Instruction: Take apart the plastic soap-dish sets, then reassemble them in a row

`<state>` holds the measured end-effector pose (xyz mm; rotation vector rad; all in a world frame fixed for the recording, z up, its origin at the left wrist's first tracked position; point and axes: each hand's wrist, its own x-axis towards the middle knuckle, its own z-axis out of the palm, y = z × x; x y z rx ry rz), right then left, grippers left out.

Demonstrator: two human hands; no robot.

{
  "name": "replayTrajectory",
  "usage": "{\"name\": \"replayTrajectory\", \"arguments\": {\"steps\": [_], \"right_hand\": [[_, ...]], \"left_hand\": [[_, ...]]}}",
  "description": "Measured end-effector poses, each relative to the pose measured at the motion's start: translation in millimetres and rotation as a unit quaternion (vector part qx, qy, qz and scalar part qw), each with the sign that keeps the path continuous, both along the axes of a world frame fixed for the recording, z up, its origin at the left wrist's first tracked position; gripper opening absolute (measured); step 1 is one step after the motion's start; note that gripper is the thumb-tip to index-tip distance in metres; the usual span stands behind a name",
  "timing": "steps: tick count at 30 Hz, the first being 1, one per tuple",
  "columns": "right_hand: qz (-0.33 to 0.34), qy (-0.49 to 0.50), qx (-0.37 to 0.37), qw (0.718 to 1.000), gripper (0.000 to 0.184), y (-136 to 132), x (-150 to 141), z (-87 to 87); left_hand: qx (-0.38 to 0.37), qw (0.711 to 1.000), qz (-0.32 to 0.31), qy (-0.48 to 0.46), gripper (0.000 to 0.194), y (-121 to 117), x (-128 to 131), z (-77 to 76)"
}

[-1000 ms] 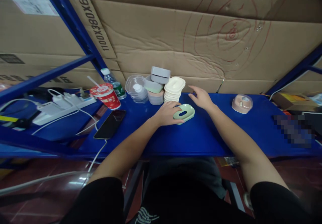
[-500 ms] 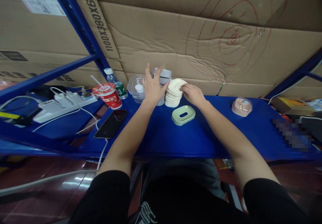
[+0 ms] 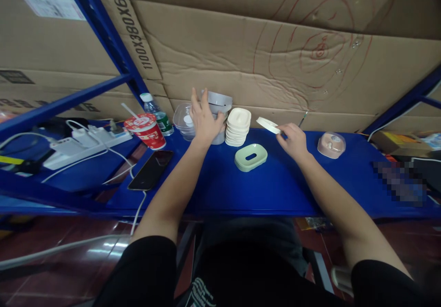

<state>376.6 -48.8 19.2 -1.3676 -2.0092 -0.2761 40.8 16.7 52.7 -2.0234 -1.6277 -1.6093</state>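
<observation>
My right hand [image 3: 292, 140] pinches a shallow cream-coloured lid [image 3: 268, 124] by its near edge and holds it above the blue table. To its left stands a stack of matching cream lids [image 3: 238, 127]. My left hand [image 3: 206, 121] is at a stack of grey rounded pieces [image 3: 219, 100], fingers spread and thumb apart; whether it bears on them cannot be made out. Behind that hand are nested clear plastic containers [image 3: 184, 121], partly hidden. A pale green oval piece with a slot [image 3: 251, 157] lies on the table in front of the cream stack.
A red paper cup with a straw [image 3: 148, 131], a water bottle [image 3: 159, 116] and a phone [image 3: 150, 170] are on the left. Farther left lies a power strip with cables [image 3: 87, 148]. A pink container with a clear cover [image 3: 331, 144] sits right. Cardboard [image 3: 213, 45] backs the blue table [image 3: 220, 192].
My right hand has lifted the top cream lid off the stack and carried it to the right. My left hand has shifted slightly left, still beside the grey pieces.
</observation>
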Motion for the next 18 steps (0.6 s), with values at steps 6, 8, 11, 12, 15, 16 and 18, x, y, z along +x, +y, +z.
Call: {"name": "replayTrajectory", "arguments": {"steps": [6,8,11,12,15,16,18], "right_hand": [[-0.058,0.067,0.074,0.993,0.028,-25.1,14.7,-0.3],[-0.054,0.093,0.087,0.990,0.026,-35.4,13.0,5.2],[0.022,0.074,0.035,0.996,0.026,-56.4,-2.0,12.4],[0.063,0.045,0.004,0.997,0.026,-64.6,-10.8,13.5],[0.211,-0.083,-0.096,0.969,0.029,-88.6,-44.8,11.1],[0.255,-0.122,-0.121,0.952,0.029,-95.1,-56.4,8.6],[0.322,-0.188,-0.168,0.913,0.027,-103.8,-75.5,1.9]], "left_hand": [[0.003,1.000,0.024,-0.017,0.092,-6.0,8.0,1.0],[0.013,0.999,0.023,-0.020,0.090,-12.9,10.9,-0.2],[0.036,0.998,-0.039,0.034,0.070,-29.2,13.9,-8.0],[0.038,0.992,-0.086,0.082,0.057,-35.6,14.4,-12.1],[0.010,0.937,-0.246,0.248,0.032,-53.6,14.1,-26.0],[-0.007,0.918,-0.281,0.280,0.032,-58.1,13.9,-30.5],[-0.038,0.900,-0.311,0.302,0.035,-63.7,14.1,-38.9]]}}
